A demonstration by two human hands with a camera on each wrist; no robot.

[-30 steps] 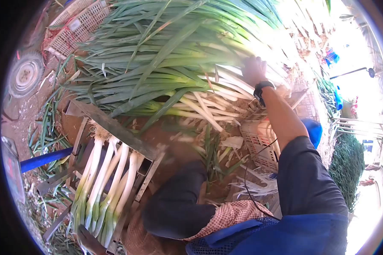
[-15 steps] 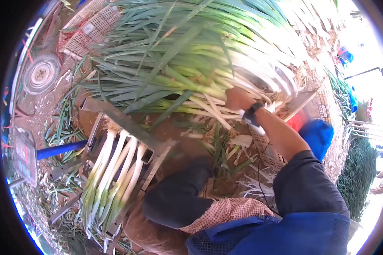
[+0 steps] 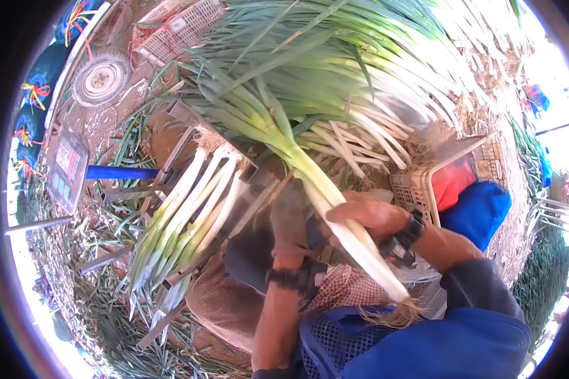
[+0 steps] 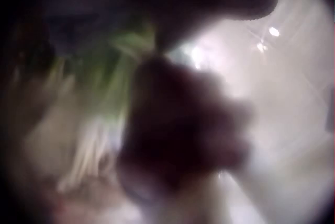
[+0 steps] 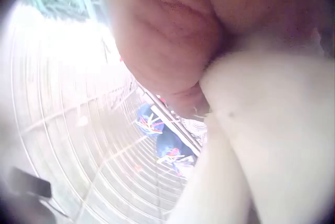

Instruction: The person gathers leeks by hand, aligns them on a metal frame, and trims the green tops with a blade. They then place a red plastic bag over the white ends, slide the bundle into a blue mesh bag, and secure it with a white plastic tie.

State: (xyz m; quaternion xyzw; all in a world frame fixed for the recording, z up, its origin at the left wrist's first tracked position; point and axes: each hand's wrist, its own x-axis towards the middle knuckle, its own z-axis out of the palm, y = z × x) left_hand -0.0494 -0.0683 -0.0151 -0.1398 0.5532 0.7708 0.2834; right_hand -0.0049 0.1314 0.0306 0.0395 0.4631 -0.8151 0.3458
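My right hand [image 3: 376,215] grips long green onions [image 3: 354,243] around their white stalks, close in front of my body. The roots hang toward the blue apron, while the green leaves reach up-left over the pile. In the right wrist view, the fingers of the right hand [image 5: 162,36] lie against two thick white stalks [image 5: 272,109]. My left hand [image 3: 291,215], dark as if gloved, is raised just left of the held stalks, its fingers blurred. The left wrist view shows that hand [image 4: 178,130] as a dark blur; whether it touches the onions I cannot tell.
A metal rack [image 3: 167,208] at left holds several green onions [image 3: 189,208], roots upward. Beyond lies a large pile of green onions [image 3: 360,57]. A plastic crate [image 3: 417,189] with blue cloth [image 3: 477,211] stands at right. A scale display [image 3: 69,167] is at far left.
My right hand has come from the pile back toward my body, bringing green onions with it. The left hand has risen from beside the rack to the middle. The head view has turned.
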